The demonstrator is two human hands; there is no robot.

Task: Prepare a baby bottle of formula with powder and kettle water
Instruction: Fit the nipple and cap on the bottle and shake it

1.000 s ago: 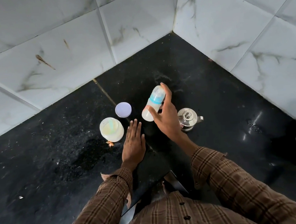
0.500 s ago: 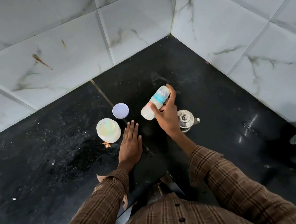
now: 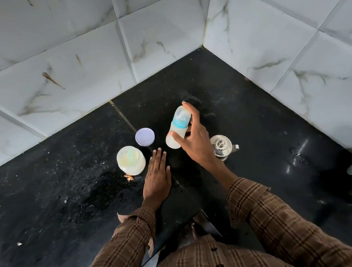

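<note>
right hand: grips baby bottle tilted above black surface, thumb low, forefinger over cap | left hand: flat, fingers straight, on surface | open formula tub left; its lid behind | steel kettle right

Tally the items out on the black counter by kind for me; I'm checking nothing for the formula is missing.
Baby bottle, gripped in the right hand: 1
Open powder jar: 1
Loose lid: 1
Steel kettle: 1
Total: 4
The left hand rests flat on the counter.
</note>
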